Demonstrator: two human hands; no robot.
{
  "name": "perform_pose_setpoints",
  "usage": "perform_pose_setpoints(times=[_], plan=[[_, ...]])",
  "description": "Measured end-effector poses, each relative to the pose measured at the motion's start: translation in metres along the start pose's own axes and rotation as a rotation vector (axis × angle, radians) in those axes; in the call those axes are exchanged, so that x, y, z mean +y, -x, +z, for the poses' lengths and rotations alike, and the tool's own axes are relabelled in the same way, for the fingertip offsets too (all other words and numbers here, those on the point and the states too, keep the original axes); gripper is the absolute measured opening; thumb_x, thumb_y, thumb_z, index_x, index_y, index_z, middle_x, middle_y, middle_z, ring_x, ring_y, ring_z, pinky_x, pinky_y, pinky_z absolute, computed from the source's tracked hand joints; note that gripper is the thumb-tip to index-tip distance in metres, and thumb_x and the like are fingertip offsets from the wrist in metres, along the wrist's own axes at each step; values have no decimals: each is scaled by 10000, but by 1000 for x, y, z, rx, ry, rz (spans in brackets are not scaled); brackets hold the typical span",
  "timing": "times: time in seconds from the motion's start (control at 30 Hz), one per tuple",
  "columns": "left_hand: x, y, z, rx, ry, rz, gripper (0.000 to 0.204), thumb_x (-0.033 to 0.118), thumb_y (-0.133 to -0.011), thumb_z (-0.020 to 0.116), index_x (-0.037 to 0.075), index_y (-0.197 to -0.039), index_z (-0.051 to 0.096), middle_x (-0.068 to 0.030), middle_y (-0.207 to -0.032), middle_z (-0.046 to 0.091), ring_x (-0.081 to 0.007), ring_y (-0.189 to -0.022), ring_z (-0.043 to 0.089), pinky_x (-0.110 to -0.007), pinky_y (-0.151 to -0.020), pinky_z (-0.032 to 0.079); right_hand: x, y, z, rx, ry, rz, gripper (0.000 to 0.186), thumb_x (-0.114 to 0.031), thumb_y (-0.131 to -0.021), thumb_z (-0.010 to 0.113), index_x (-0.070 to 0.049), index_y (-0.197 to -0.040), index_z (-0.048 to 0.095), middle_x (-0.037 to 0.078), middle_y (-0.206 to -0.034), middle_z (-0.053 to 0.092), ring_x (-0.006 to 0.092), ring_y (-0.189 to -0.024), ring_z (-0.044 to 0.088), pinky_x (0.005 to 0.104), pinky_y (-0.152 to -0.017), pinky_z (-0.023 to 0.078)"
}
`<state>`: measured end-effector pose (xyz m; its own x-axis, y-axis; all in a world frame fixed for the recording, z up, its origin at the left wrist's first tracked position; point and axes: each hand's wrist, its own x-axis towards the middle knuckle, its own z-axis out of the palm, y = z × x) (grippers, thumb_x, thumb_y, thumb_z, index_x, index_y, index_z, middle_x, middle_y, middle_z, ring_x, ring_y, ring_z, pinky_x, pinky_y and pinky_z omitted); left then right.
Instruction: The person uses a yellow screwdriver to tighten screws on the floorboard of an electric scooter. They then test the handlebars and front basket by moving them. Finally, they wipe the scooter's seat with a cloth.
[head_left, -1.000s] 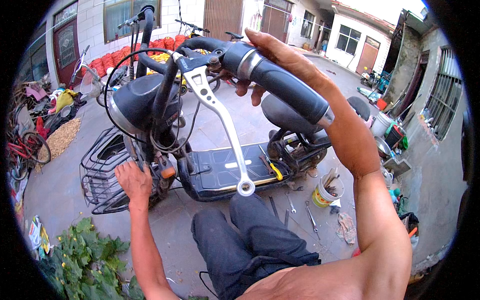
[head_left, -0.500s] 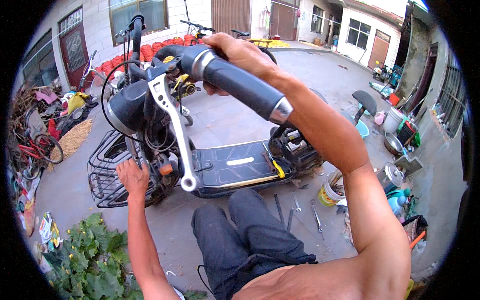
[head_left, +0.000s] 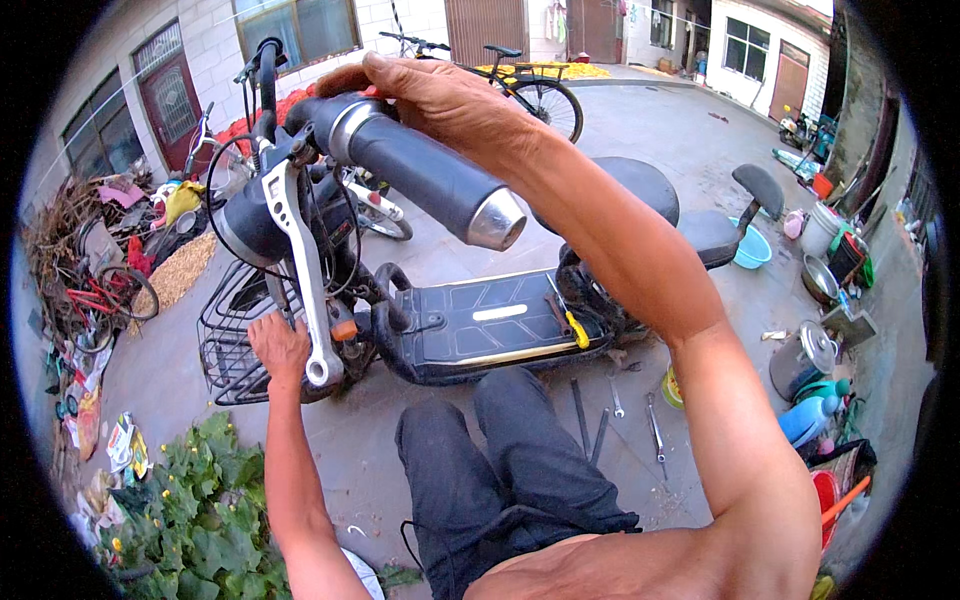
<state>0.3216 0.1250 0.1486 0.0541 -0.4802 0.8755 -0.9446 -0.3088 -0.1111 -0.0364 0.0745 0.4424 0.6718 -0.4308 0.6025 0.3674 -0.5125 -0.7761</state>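
An electric scooter stands before me, its footboard [head_left: 470, 325] across the middle. My right hand [head_left: 440, 95] lies over the far side of the handlebar beside the black grip [head_left: 420, 170], fingers stretched left and partly hidden behind the bar. Below that grip hangs a silver brake lever [head_left: 297, 265]. Down at the front, my left hand [head_left: 280, 345] is closed beside the black wire basket [head_left: 228, 340]. A dark rod-like part rises from its fingers; what it holds I cannot make out. On the footboard rests a yellow-handled screwdriver [head_left: 574, 325].
Wrenches [head_left: 655, 430] and dark bars [head_left: 582, 420] lie on the ground right of my knees. Leafy plants [head_left: 200, 500] grow at lower left. A bicycle [head_left: 540, 95] stands behind the scooter. Pots, buckets and a blue basin [head_left: 750, 245] line the right side.
The handlebar grip and brake lever have swung left and down in view. My right hand has shifted left, its fingers no longer wrapped under the grip. My left hand stays by the basket.
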Motion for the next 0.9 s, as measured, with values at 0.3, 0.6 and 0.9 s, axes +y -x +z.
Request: perform_pose_setpoints(times=[0.3, 0.6, 0.9], plan=[[0, -2, 1, -79, 69, -36, 255, 283, -734, 672, 48, -751, 575, -159, -807, 595, -347, -853, 555, -460, -822, 409, 31, -13, 6, -54, -138, -128, 400, -400, -964, 520, -109, -1211, 639, 71, -1098, 607, 161, -956, 592, 285, -847, 512], [19, -9, -3, -40, 112, -49, 263, 271, -713, 700, 41, -752, 579, -140, -793, 596, -326, -821, 561, -444, -794, 426, 26, -5, 14, 23, -65, -125, 406, -406, -965, 519, -100, -1206, 632, 72, -1090, 610, 161, -949, 598, 290, -835, 518], [6, -4, -4, -133, -1, -72, 280, 278, -708, 705, 26, -788, 611, -138, -793, 599, -320, -843, 565, -444, -841, 401, 42, -5, 14, 52, -61, -146, 412, -411, -965, 519, -92, -1202, 625, 74, -1082, 614, 161, -943, 603, 296, -823, 523]])
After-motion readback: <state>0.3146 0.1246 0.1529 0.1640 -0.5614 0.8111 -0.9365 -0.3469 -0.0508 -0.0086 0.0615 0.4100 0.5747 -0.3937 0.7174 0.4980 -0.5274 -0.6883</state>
